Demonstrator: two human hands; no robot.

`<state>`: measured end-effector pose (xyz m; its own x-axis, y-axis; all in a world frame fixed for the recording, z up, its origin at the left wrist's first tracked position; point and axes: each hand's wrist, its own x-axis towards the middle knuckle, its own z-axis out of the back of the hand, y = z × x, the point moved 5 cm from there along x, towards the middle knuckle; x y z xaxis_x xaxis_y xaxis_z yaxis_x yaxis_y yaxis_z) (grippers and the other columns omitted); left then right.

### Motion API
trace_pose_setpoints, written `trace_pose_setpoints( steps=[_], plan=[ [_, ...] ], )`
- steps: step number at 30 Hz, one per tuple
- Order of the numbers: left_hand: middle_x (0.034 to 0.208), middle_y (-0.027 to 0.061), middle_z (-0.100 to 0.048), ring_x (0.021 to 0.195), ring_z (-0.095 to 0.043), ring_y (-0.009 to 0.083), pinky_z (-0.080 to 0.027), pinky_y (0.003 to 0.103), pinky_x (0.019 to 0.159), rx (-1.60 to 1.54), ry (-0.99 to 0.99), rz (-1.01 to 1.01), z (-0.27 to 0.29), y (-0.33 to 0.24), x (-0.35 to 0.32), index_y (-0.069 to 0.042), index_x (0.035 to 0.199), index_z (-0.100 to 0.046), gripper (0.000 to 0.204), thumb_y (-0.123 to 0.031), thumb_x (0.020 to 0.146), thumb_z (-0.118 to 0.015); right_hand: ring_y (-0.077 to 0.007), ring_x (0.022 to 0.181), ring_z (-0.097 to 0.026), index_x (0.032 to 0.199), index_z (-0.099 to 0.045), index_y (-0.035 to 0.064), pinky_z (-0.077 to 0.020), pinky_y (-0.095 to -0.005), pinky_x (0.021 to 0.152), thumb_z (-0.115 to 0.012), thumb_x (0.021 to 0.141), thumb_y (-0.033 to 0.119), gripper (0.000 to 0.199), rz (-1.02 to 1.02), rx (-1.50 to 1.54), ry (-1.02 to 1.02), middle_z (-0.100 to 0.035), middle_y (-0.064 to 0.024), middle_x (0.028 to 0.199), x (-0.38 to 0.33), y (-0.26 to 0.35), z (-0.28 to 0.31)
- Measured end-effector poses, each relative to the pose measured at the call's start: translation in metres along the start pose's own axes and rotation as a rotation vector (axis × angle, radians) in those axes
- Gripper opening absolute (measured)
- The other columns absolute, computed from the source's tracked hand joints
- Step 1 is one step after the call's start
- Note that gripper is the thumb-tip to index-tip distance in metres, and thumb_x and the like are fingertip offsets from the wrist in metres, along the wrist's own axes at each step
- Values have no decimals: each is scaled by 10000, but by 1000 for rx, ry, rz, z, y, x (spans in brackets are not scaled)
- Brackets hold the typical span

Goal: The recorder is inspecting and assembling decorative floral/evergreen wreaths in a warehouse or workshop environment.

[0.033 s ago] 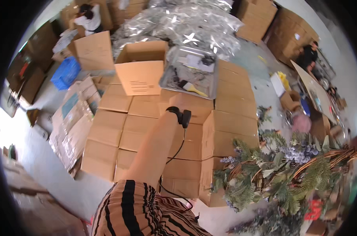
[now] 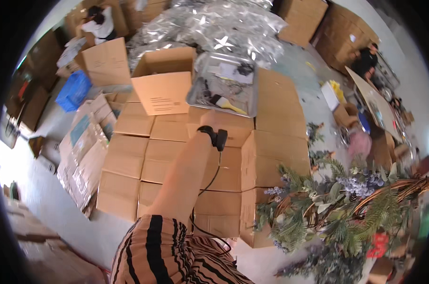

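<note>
My left hand [image 2: 213,120] reaches forward over the cardboard boxes, with a black strap and a small black device [image 2: 219,139] on its wrist. It is nearest to the front edge of a grey metal tray [image 2: 191,98]; whether it touches the tray or a box is unclear. Its fingers are blurred and blend with the cardboard. Inside the tray lie a brush-like tool [image 2: 227,103] with black and yellow parts, a white paper piece [image 2: 235,73] and small dark bits. Left of the tray stands an open cardboard box [image 2: 168,90]. My right hand is out of the picture.
Closed cardboard boxes [image 2: 124,154] form the work surface. On the right, a twig wreath [image 2: 361,187] with green sprigs and bluish flowers overhangs them. Clear plastic bags [image 2: 195,28] pile up behind. A blue crate [image 2: 75,90] stands left; two people work farther back.
The view has shifted slightly, so the tray and open box appear a little farther left. My left arm keeps nearly the same pose.
</note>
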<state>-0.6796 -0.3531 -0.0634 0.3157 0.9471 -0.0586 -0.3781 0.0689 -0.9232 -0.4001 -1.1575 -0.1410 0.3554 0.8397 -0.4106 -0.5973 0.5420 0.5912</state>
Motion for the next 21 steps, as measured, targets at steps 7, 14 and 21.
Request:
trace_pose_setpoints(
  steps=[7, 14, 21],
  plan=[
    [922, 146, -531, 705, -595, 294, -533, 416, 629, -1246, -267, 676, -49, 13, 49, -67, 1132, -536, 356, -291, 876, -638, -232, 560, -563, 805, -586, 67, -452, -383, 437, -646, 834, 164, 118, -418, 197, -122, -549, -95, 680, -151, 49, -73],
    [789, 129, -518, 634, -558, 245, -557, 390, 617, -914, -64, 309, -60, 62, 101, -24, 955, -523, 113, -93, 866, -535, -225, 554, -553, 813, -587, 66, -453, -372, 439, -637, 837, 158, 108, -573, 374, -193, -545, -87, 677, -187, 87, -125],
    [762, 83, -486, 684, -516, 185, -573, 367, 672, -1219, -33, 769, -92, 14, -27, -45, 864, -516, 68, -107, 859, -544, -217, 549, -543, 820, -588, 65, -454, -361, 441, -629, 840, 151, 97, -693, 481, -289, -542, -79, 675, -207, 93, -131]
  ],
)
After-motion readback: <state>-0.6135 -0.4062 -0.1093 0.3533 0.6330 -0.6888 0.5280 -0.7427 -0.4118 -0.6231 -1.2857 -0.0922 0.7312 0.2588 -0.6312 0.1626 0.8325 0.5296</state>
